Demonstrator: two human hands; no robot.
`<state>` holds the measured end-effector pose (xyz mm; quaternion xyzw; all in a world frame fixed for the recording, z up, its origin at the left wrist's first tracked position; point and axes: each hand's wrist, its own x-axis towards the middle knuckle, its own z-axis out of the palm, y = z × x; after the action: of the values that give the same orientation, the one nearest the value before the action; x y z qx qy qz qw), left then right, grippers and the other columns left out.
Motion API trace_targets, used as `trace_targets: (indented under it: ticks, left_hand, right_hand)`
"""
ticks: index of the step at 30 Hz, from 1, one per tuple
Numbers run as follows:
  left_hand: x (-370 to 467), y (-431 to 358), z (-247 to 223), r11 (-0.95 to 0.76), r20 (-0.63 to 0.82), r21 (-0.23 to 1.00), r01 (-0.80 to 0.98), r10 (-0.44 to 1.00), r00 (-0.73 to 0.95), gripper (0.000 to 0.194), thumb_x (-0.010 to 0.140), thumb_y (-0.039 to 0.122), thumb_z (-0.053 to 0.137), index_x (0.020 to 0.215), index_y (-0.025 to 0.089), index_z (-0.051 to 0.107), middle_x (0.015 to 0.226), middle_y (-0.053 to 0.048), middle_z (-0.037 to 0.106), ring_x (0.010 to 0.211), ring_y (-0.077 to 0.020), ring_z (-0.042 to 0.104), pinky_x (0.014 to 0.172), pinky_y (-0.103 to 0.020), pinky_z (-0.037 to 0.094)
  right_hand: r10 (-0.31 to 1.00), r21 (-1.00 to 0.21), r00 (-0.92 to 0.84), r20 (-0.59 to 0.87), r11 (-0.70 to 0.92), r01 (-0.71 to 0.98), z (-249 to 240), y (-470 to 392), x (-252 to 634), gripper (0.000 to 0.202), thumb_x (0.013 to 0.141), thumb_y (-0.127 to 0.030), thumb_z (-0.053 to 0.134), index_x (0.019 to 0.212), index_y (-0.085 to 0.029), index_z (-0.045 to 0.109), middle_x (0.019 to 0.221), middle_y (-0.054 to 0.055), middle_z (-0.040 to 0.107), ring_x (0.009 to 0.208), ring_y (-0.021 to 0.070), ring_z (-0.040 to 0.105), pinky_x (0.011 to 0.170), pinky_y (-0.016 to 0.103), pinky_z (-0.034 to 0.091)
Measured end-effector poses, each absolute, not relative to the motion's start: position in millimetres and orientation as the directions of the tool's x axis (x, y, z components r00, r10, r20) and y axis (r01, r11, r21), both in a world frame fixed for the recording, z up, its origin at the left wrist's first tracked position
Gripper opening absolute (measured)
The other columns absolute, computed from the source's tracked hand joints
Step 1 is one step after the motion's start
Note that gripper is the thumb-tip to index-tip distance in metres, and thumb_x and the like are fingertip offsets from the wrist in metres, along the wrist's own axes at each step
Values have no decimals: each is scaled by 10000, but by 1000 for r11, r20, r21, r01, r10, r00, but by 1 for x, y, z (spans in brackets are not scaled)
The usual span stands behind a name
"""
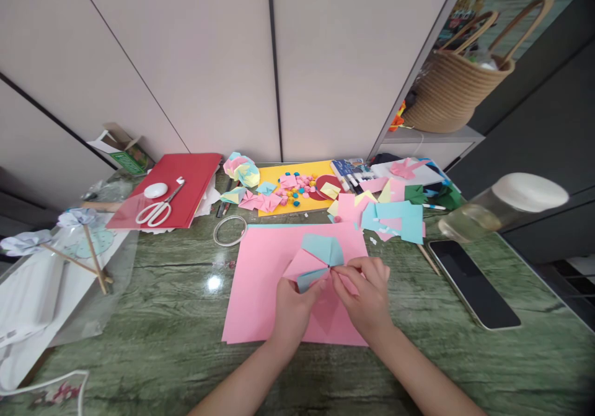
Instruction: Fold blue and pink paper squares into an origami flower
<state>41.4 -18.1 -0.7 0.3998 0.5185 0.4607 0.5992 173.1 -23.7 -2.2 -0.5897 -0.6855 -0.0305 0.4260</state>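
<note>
A folded paper flower [324, 250] with pale blue and pink petals is held over a stack of pink paper [260, 286]. My left hand [297, 304] is closed on the flower's left and lower edge, thumb on top. My right hand [365, 289] pinches close to the flower's middle, where a small dark spot shows. Whether the right fingers hold the paper itself or some tiny piece there, I cannot make out. The far ends of the left fingers are hidden beneath the petals.
White scissors [155, 211] lie on red paper [199, 180] at the left. A tape ring [230, 230] is beside the pink stack. Small coloured balls and folded pieces cover yellow paper [269, 208] behind it. Rightward are a phone [471, 283] and a lidded bottle [493, 208].
</note>
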Motion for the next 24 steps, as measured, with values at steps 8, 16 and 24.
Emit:
trace_targets:
  ticks: [8, 16, 24]
  left_hand:
    - [42, -18, -5, 231, -238, 944, -234, 971, 1, 309, 635, 269, 680, 883, 103, 599, 803, -61, 659, 729, -174, 590, 652, -269, 462]
    - [40, -18, 3, 242, -240, 958, -152, 970, 32, 229, 622, 268, 690, 767, 94, 656, 703, -39, 672, 637, -157, 585, 585, -240, 454]
    - [41, -17, 6, 217, -204, 953, -211, 976, 82, 243, 639, 246, 673, 830, 96, 679, 764, -57, 696, 730, -189, 611, 679, -272, 468]
  right_hand:
    - [778, -465, 48, 627, 324, 824, 1, -24, 171, 64, 753, -212, 613, 725, -222, 670, 642, 8, 530, 672, 144, 429, 618, 307, 242]
    - [753, -466, 47, 656, 356, 810, 1, -24, 171, 52, 737, -198, 626, 715, -214, 670, 632, 7, 532, 657, 139, 433, 615, 308, 246]
    - [722, -466, 67, 689, 370, 804, 3, -26, 171, 32, 712, -200, 637, 697, -213, 661, 629, -1, 543, 654, 135, 444, 625, 308, 262]
